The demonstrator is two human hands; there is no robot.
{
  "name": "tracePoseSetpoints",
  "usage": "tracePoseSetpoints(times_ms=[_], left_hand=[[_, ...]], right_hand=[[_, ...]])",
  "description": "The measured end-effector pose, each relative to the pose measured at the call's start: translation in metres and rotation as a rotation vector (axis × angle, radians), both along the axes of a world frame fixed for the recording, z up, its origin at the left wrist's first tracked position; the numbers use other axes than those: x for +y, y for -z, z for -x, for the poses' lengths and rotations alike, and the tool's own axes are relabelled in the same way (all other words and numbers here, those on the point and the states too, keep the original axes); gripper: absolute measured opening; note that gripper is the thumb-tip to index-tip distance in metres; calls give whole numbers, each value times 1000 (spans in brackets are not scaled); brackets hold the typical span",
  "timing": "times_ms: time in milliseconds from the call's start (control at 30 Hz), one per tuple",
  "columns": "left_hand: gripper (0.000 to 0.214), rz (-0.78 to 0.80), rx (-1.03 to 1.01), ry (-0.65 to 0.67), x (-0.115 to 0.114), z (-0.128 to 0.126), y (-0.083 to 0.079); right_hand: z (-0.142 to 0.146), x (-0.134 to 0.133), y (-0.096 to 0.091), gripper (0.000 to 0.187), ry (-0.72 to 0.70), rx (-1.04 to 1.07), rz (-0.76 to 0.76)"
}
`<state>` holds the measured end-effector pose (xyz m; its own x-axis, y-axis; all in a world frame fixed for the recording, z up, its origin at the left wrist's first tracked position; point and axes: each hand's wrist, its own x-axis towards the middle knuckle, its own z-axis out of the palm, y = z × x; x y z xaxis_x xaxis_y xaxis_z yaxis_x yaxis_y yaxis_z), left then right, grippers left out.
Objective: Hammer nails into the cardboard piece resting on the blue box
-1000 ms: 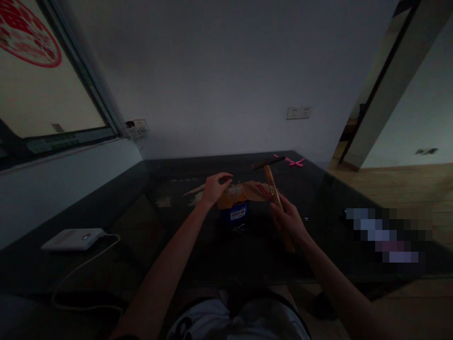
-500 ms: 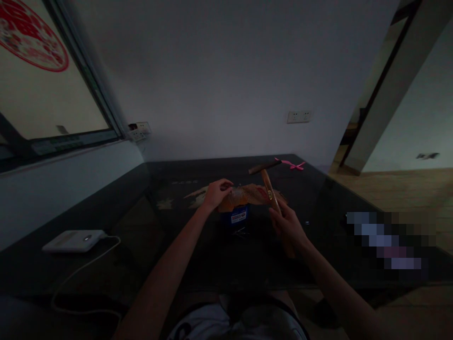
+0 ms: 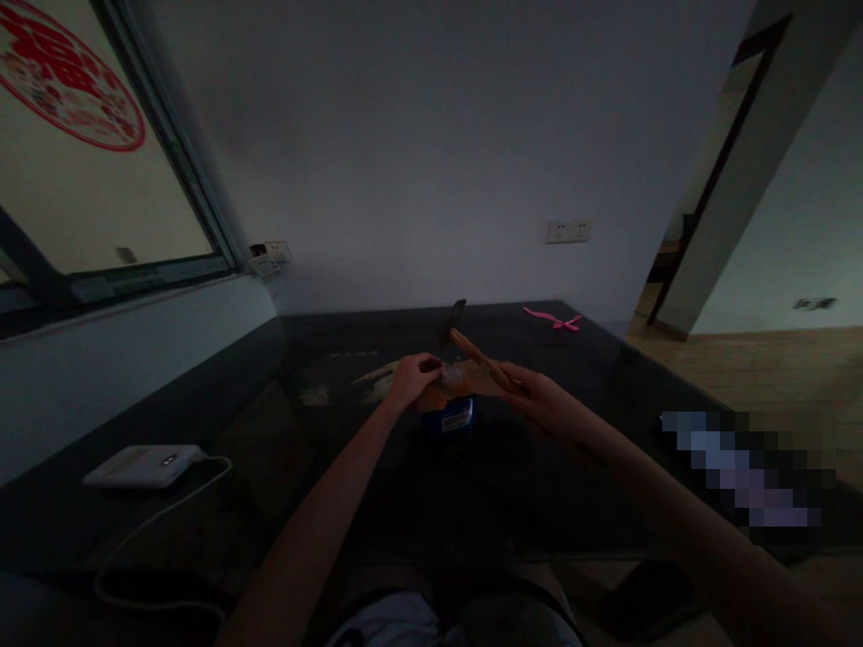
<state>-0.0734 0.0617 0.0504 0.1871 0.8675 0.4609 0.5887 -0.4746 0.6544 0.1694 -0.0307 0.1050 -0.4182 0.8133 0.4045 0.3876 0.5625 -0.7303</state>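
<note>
My right hand (image 3: 539, 394) is wrapped round the wooden handle of a hammer (image 3: 477, 357). The hammer's dark head is raised above the fingertips of my left hand (image 3: 413, 379). The left hand's fingers are bent into a pinch at the edge of a ragged brown sheet (image 3: 464, 379), which looks like wood or cardboard; whatever sits between the fingertips is too small and dark to name. Beneath the brown sheet stands a blue box (image 3: 450, 418) with a white label. Part of the sheet is hidden behind both hands.
On the dark glossy table (image 3: 378, 503) a white power bank (image 3: 145, 465) with a cable (image 3: 162, 517) lies at left. A pink ribbon-like thing (image 3: 556, 319) rests near the back right. A blurred-out object (image 3: 734, 467) lies at right. The wall (image 3: 418, 180) rises behind.
My right hand has swung the hammer leftward, so its head has turned and now hangs nearer my left hand. The left hand stays in its pinch at the brown sheet.
</note>
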Motion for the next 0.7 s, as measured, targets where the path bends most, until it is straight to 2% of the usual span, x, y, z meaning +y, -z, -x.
tracePoseSetpoints(times_ms=[200,367,567,700], left_hand=[[16,-31,31,-7,0,1,3],[16,-33,30,-11,-1,1,1],[16,-11,41,-2,0,1,2],[17,-1,17,1,0,1,3]], right_hand=[[5,-8,-11,35,-4,-45,129],[5,-10,-13,35,10,4,118],[4,-11,-8,38,32,-59,130],[4,-11,-6,38,24,-94,76]])
